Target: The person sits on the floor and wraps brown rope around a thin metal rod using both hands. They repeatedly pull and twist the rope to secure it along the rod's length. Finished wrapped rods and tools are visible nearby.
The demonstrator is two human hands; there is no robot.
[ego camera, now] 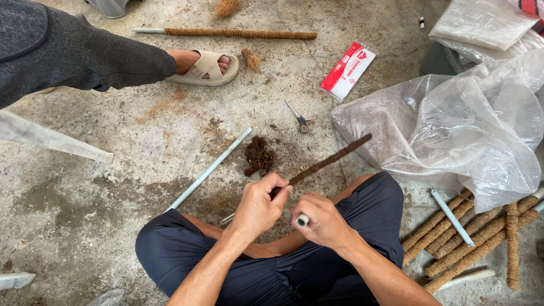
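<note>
the person sits cross-legged on the concrete floor (102, 187); the left hand (258, 207) pinches the near part of a fibre-wrapped stick (331, 160) between thumb and fingers; the right hand (323, 222) is closed in a fist round the stick's bare white end, which peeps out beside the thumb; the stick slants up and away to the right of the hands, dark brown along its length; just beyond the stick lies a small clump of brown fibre (259, 156), and left of the clump a bare white rod (209, 169) lies slantwise; right of the stick's near end, a bundle of wrapped sticks (470, 241) lies in a heap, a white rod across them; above that bundle slumps a big clear plastic sack (453, 133); past the stick's tip, small scissors (301, 120) lie open; farther still, a flat oblong packet (347, 71), red down one side and white on the other, lies tilted; farthest, a long wrapped stick (238, 33) lies near another person's sandalled foot (204, 65).
</note>
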